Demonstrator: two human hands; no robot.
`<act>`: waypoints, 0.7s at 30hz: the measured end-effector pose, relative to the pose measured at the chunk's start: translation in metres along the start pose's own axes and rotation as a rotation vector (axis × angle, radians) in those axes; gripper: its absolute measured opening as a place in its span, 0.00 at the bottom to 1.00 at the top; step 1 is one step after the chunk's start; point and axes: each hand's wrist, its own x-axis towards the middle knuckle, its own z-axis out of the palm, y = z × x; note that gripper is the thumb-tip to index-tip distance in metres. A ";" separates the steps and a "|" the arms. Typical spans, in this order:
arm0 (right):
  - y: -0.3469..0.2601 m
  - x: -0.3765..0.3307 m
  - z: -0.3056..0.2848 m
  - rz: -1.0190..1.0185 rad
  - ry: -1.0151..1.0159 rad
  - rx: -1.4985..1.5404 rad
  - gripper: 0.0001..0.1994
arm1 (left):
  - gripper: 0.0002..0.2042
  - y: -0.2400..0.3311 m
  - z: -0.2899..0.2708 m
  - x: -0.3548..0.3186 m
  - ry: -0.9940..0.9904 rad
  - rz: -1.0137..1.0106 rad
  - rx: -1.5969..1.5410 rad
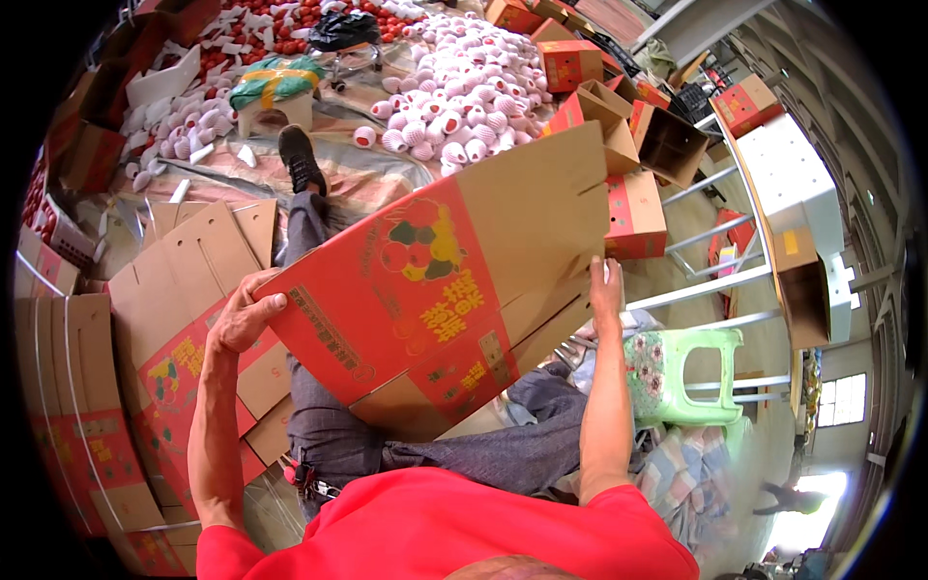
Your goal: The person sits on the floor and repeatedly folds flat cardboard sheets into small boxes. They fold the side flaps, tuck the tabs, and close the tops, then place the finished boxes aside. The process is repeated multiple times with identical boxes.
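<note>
A flattened red and brown cardboard box (pixel 387 290), printed with fruit, lies tilted across my lap. My left hand (pixel 249 314) grips its left edge, thumb on the printed face and fingers behind. At the right edge, my right hand (pixel 606 290) holds the board by its slotted flaps, its fingers partly hidden. More flattened boxes (pixel 188 261) lean in a fanned pile beside my left arm. Farther left stands a strapped bundle of flat boxes (pixel 72 387).
Ahead lies a large heap of fruit in white foam nets (pixel 464 92), with bare red fruit (pixel 290 29) behind. Opened boxes (pixel 667 140) stand at the far right. A green plastic stool (pixel 710 377) is right of my arm, near a metal-framed table (pixel 764 232).
</note>
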 end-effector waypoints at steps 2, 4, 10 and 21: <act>0.008 -0.019 0.006 -0.182 0.076 -0.149 0.42 | 0.23 0.002 0.002 0.004 -0.075 -0.008 0.014; 0.021 -0.024 -0.019 -0.174 0.161 -0.049 0.45 | 0.23 0.011 0.003 0.010 -0.144 -0.013 0.045; 0.015 -0.035 -0.073 -0.028 0.279 -0.050 0.35 | 0.16 -0.021 0.009 0.036 0.121 -0.072 -0.102; -0.063 -0.091 -0.085 -0.158 0.193 -0.134 0.20 | 0.26 -0.218 0.091 0.163 0.391 0.053 0.715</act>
